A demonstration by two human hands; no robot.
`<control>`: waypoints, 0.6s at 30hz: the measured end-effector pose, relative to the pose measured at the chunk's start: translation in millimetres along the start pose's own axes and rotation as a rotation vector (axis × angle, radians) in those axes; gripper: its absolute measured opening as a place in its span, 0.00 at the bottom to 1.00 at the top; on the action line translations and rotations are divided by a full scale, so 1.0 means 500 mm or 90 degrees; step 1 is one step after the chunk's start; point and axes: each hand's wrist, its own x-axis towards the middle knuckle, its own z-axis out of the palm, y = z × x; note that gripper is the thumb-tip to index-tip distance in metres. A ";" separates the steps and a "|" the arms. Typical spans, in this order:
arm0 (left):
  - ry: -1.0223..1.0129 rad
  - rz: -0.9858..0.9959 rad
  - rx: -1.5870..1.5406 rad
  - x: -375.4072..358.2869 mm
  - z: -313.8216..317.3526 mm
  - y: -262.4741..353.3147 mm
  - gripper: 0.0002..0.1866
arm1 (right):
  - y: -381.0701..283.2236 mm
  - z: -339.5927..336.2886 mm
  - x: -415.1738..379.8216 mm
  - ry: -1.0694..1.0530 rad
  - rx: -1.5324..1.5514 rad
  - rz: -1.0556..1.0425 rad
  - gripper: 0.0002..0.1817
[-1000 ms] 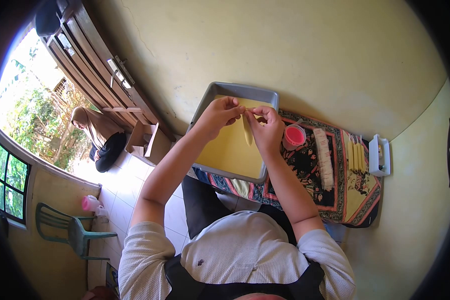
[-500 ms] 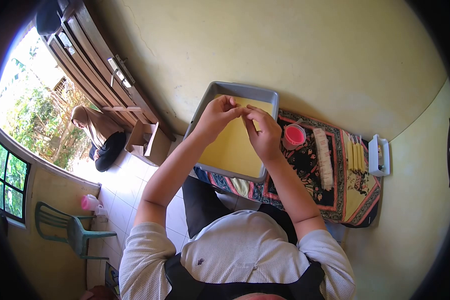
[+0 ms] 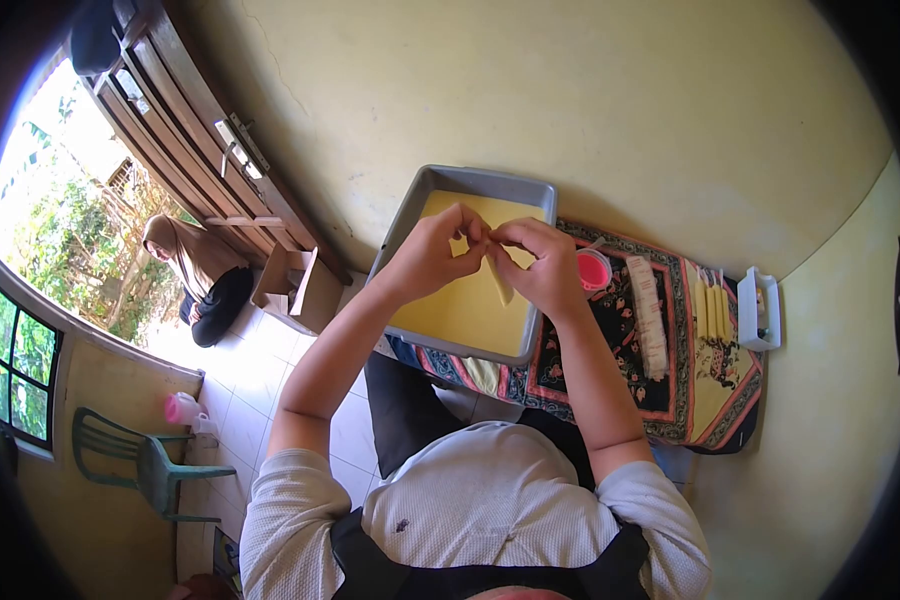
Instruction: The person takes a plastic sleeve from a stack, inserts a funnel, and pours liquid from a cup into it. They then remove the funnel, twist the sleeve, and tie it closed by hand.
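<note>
Over the grey tub with a yellow filling, my left hand and my right hand meet fingertip to fingertip. Both pinch the top end of a slim yellow tube, which hangs tilted between them, its lower end toward my body. My fingers hide its upper tip. Beside my right hand is a clear cup with pink-red contents. Several similar slim yellow tubes lie side by side further right on the patterned cloth.
A long whitish bundle lies on the cloth. At its right end stands a white tray with small items. An open cardboard box, a seated person and a green chair are to the left, by the door.
My hands have shifted slightly down toward my body, the right one turning outward. The slim yellow tube, mostly hidden before, now shows hanging below my fingers.
</note>
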 end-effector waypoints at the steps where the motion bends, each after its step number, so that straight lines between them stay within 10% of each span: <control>1: -0.005 0.010 0.006 -0.001 -0.001 0.005 0.10 | -0.005 0.001 0.000 0.006 -0.003 0.003 0.07; 18: 0.075 0.191 0.112 -0.017 0.003 0.032 0.13 | -0.011 0.008 -0.018 0.095 0.012 -0.020 0.11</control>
